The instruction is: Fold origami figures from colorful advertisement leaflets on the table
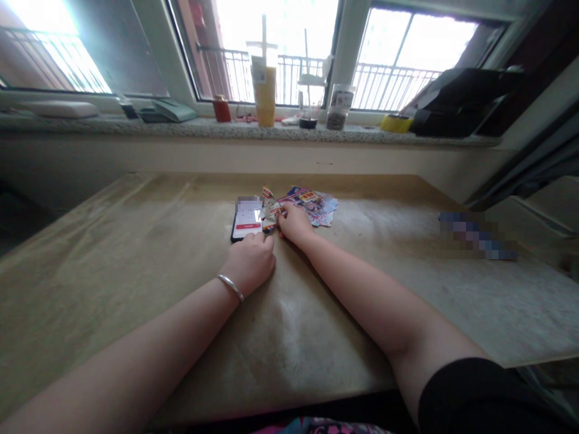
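Observation:
My left hand (251, 259), with a silver bangle at the wrist, rests on the table with its fingers curled. Its fingertips lie at the lower edge of a phone (248, 217), whose lit screen shows a red bar. Whatever is under those fingers is hidden. With thumb and finger pressed together, my right hand (294, 223) pinches a crumpled piece of printed paper (272, 211) just right of the phone. Beyond that hand lies a loose pile of colourful printed sheets (312, 202), partly covered by it.
The wide tan table (181, 271) reaches the wall below the window. A blurred dark strip (477, 236) lies at its right. On the stone sill (181, 126) stand a red jar (221, 108), a tall yellow container (265, 96), a clear container (338, 108) and black bags (456, 102).

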`<state>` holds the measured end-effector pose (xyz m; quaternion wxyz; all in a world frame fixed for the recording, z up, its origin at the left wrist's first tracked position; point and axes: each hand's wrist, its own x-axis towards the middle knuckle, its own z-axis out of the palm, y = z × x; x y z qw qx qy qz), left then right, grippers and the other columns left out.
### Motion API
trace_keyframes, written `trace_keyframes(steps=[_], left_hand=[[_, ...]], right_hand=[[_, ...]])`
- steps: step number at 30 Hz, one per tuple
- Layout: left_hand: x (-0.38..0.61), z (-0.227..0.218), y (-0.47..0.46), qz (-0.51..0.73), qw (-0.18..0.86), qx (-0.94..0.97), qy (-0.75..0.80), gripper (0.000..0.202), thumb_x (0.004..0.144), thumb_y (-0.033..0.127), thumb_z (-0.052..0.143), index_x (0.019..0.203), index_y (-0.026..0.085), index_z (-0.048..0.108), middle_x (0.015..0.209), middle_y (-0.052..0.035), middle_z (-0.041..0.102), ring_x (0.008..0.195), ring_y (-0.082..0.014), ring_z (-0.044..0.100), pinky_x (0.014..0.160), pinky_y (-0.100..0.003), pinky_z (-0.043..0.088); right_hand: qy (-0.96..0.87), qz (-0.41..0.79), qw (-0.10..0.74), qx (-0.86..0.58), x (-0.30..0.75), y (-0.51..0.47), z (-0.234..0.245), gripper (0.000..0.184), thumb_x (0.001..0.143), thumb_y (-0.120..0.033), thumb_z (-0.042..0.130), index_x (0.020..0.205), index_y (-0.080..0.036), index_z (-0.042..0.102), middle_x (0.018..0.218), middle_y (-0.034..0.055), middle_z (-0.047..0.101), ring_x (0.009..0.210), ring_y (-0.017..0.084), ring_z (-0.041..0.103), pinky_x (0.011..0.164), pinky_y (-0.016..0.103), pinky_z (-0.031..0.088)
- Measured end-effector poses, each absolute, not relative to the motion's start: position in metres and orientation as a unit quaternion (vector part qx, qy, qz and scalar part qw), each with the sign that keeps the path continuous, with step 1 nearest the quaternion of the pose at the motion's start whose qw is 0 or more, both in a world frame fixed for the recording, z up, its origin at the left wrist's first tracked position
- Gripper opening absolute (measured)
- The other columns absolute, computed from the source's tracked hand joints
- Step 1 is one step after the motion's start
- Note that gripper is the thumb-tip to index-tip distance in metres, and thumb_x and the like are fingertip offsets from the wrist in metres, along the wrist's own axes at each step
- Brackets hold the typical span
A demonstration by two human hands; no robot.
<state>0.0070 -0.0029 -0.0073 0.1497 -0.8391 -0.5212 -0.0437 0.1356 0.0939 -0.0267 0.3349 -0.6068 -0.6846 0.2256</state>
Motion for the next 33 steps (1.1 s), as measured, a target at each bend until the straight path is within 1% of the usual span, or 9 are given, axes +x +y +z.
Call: trace_keyframes(steps=[6, 10, 14, 18, 23, 25, 28, 30, 33], left_hand=[[0.008, -0.006, -0.004, -0.043, 0.151, -0.840, -0.519, 0.023, 0.084, 0.024, 0.040, 0.085, 0.012, 0.060, 0.085, -0.0141, 0.061, 0.081, -0.0270, 0.058, 0.059, -0.032, 0.044], [0.008, -0.006, -0.004, -0.038, 0.150, -0.837, -0.525, 0.023, 0.084, 0.024, 0.040, 0.085, 0.013, 0.060, 0.087, -0.0138, 0.061, 0.083, -0.0261, 0.058, 0.061, -0.031, 0.044], [0.008, -0.006, -0.004, -0.045, 0.150, -0.839, -0.522, 0.025, 0.085, 0.026, 0.039, 0.085, 0.013, 0.061, 0.085, -0.0136, 0.061, 0.082, -0.0260, 0.058, 0.059, -0.031, 0.044], [0.007, -0.007, -0.004, -0.054, 0.147, -0.842, -0.517, 0.027, 0.086, 0.027, 0.038, 0.085, 0.012, 0.061, 0.085, -0.0142, 0.061, 0.082, -0.0273, 0.058, 0.059, -0.032, 0.044], [0.006, -0.007, -0.003, -0.050, 0.145, -0.843, -0.516, 0.027, 0.087, 0.029, 0.038, 0.085, 0.013, 0.060, 0.087, -0.0141, 0.060, 0.083, -0.0275, 0.058, 0.060, -0.033, 0.045], [0.006, -0.006, -0.003, -0.047, 0.144, -0.843, -0.516, 0.028, 0.087, 0.030, 0.038, 0.085, 0.013, 0.060, 0.087, -0.0139, 0.060, 0.083, -0.0269, 0.058, 0.060, -0.032, 0.044], [0.006, -0.007, -0.002, -0.041, 0.146, -0.843, -0.516, 0.028, 0.088, 0.029, 0.037, 0.085, 0.013, 0.060, 0.087, -0.0136, 0.060, 0.083, -0.0261, 0.058, 0.059, -0.031, 0.044], [0.006, -0.007, -0.002, -0.039, 0.149, -0.844, -0.513, 0.028, 0.088, 0.029, 0.037, 0.085, 0.013, 0.060, 0.087, -0.0134, 0.060, 0.082, -0.0260, 0.058, 0.059, -0.031, 0.044], [0.006, -0.007, -0.001, -0.039, 0.154, -0.846, -0.509, 0.028, 0.088, 0.029, 0.037, 0.084, 0.013, 0.059, 0.086, -0.0127, 0.060, 0.082, -0.0264, 0.058, 0.057, -0.031, 0.044]], right_hand=[[-0.669, 0.206, 0.336, -0.630, 0.132, 0.100, -0.023, 0.020, 0.084, -0.019, 0.046, 0.096, -0.020, 0.063, 0.083, 0.0077, 0.069, 0.078, 0.020, 0.065, 0.077, 0.030, 0.046], [-0.671, 0.223, 0.347, -0.616, 0.134, 0.104, -0.026, 0.024, 0.086, -0.021, 0.043, 0.103, -0.019, 0.060, 0.078, 0.0057, 0.069, 0.067, 0.018, 0.065, 0.074, 0.029, 0.047], [-0.673, 0.252, 0.354, -0.599, 0.141, 0.101, -0.032, 0.034, 0.083, -0.025, 0.050, 0.117, -0.018, 0.051, 0.068, 0.0003, 0.066, 0.061, 0.016, 0.064, 0.066, 0.027, 0.048], [-0.672, 0.237, 0.384, -0.587, 0.151, 0.092, -0.039, 0.041, 0.081, -0.025, 0.050, 0.120, -0.016, 0.046, 0.076, 0.0006, 0.066, 0.070, 0.015, 0.063, 0.071, 0.027, 0.048], [-0.714, 0.149, 0.394, -0.559, 0.181, 0.080, -0.041, 0.030, 0.077, -0.018, 0.051, 0.106, -0.016, 0.058, 0.094, 0.0061, 0.064, 0.092, 0.019, 0.058, 0.087, 0.033, 0.044], [-0.758, 0.044, 0.354, -0.546, 0.198, 0.077, -0.040, 0.027, 0.076, -0.018, 0.052, 0.100, -0.017, 0.063, 0.105, 0.0099, 0.062, 0.103, 0.024, 0.053, 0.094, 0.038, 0.040], [-0.779, -0.025, 0.304, -0.547, 0.221, 0.075, -0.040, 0.033, 0.077, -0.024, 0.056, 0.108, -0.017, 0.063, 0.124, 0.0131, 0.054, 0.115, 0.029, 0.046, 0.101, 0.045, 0.034], [-0.776, -0.037, 0.279, -0.565, 0.232, 0.076, -0.043, 0.049, 0.076, -0.033, 0.060, 0.121, -0.015, 0.057, 0.134, 0.0160, 0.047, 0.122, 0.033, 0.040, 0.102, 0.048, 0.033], [-0.796, -0.035, 0.253, -0.549, 0.240, 0.078, -0.046, 0.062, 0.077, -0.040, 0.061, 0.131, -0.014, 0.049, 0.139, 0.0157, 0.043, 0.126, 0.031, 0.038, 0.106, 0.046, 0.030]])
